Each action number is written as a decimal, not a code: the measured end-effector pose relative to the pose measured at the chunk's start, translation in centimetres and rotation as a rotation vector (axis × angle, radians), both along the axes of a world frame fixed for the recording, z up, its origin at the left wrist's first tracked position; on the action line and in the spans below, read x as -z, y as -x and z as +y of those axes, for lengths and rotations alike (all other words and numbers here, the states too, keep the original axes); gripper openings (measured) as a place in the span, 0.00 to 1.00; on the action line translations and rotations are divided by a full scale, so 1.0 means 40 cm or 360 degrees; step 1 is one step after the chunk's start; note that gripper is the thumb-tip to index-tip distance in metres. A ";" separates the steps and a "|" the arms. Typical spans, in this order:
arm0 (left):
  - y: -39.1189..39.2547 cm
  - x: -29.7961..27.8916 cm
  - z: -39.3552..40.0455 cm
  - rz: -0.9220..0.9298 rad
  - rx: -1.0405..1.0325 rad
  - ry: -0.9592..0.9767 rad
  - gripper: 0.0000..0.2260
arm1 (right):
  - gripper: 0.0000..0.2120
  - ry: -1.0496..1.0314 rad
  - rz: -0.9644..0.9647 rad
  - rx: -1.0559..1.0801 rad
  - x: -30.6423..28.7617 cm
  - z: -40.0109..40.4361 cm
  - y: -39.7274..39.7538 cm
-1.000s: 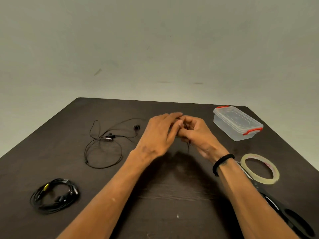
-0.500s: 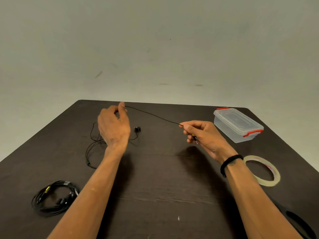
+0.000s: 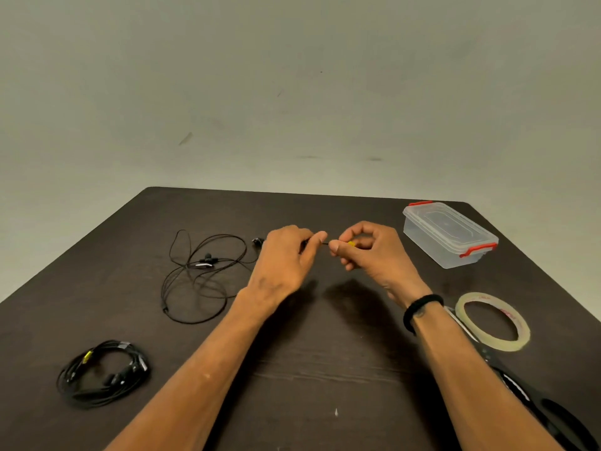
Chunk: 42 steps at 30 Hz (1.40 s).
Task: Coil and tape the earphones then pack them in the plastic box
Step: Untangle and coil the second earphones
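I've got my left hand (image 3: 286, 258) and right hand (image 3: 374, 252) pinching the thin black earphone cable (image 3: 201, 278), loose loops trailing left. Clear lidded plastic box (image 3: 448, 234), red clips, sits right, contents unclear.

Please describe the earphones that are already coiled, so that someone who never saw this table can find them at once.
Start at the dark table and go to its near left corner, beside the left forearm. The coiled earphones lie there as a tight black bundle with a small yellow spot. The loose earphones farther back sprawl in thin open loops.
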<state>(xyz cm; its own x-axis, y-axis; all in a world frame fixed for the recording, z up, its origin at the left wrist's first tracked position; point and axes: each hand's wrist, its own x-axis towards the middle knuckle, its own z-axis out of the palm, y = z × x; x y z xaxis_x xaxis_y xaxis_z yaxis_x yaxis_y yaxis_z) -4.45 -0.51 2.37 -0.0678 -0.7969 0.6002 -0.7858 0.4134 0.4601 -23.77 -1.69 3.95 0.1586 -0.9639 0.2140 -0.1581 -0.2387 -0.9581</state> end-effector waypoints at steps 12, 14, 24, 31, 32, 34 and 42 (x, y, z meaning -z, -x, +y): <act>0.008 -0.016 0.017 0.0059 0.0080 -0.0165 0.17 | 0.04 0.0335 0.0332 0.0103 -0.004 0.004 -0.011; -0.003 -0.025 0.014 0.0057 -0.0002 -0.0176 0.20 | 0.04 0.0508 0.0574 0.0404 0.010 -0.012 -0.007; -0.036 -0.033 0.008 0.0039 -0.0240 -0.0041 0.23 | 0.17 0.0728 0.1018 0.0690 0.002 0.036 -0.056; -0.006 -0.019 0.016 -0.0039 -0.0086 0.0025 0.20 | 0.10 0.0715 0.0593 0.0246 0.025 0.055 -0.113; -0.007 -0.020 0.016 -0.0047 -0.0103 0.0028 0.21 | 0.09 0.0704 0.0593 0.0298 0.025 0.049 -0.108; -0.015 -0.023 0.013 -0.0044 -0.0144 0.0021 0.23 | 0.08 0.0628 0.0592 0.0444 0.025 0.031 -0.088; -0.036 -0.030 0.012 -0.0044 -0.0255 0.0058 0.23 | 0.15 0.0422 0.0542 0.0734 0.024 0.015 -0.040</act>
<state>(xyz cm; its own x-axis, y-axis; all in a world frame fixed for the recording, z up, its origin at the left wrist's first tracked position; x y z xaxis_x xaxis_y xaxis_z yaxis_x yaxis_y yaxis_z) -3.01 -0.05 3.59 0.0417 -0.7766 0.6286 -0.8551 0.2977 0.4245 -22.17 -1.11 3.01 -0.1594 -0.8704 0.4658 -0.5873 -0.2956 -0.7534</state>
